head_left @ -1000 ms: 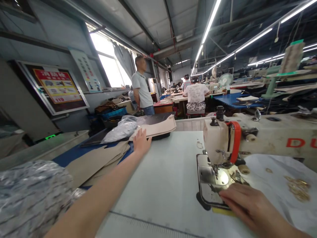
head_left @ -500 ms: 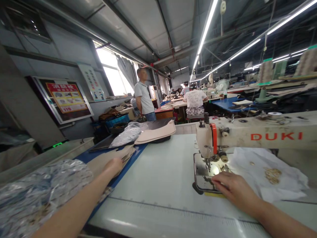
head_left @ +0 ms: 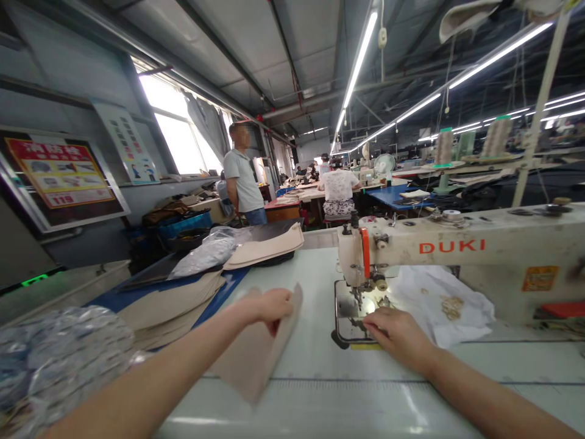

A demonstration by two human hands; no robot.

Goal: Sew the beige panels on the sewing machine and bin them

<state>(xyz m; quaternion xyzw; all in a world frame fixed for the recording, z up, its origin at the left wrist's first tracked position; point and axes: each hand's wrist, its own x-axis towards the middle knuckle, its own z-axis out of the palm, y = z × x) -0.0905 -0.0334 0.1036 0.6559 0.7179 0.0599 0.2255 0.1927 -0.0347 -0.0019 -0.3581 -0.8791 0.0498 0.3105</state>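
A beige cut piece [head_left: 247, 360] hangs from my left hand [head_left: 275, 308], whose fingers are closed on its upper edge over the pale table. It is smeared by motion. My right hand [head_left: 397, 332] rests by the needle plate of the sewing machine [head_left: 359, 256], thumb and fingertips pinched together; whatever they hold, if anything, is too small to make out. Just behind that hand, small gold-coloured rings [head_left: 451, 308] lie heaped on a white cloth [head_left: 425, 292]. To the left is a stack of beige pieces [head_left: 169, 305].
Further back lie another beige stack [head_left: 269, 247] and a clear plastic bag [head_left: 205, 250]. A crinkled plastic-wrapped bundle [head_left: 68, 360] sits at the near left. One person [head_left: 247, 183] stands beyond the table; another person [head_left: 338, 186] sits further off, back turned.
My left hand has moved right from the stack, carrying a beige piece over the table. My right hand stays beside the needle plate. The view has turned slightly right.
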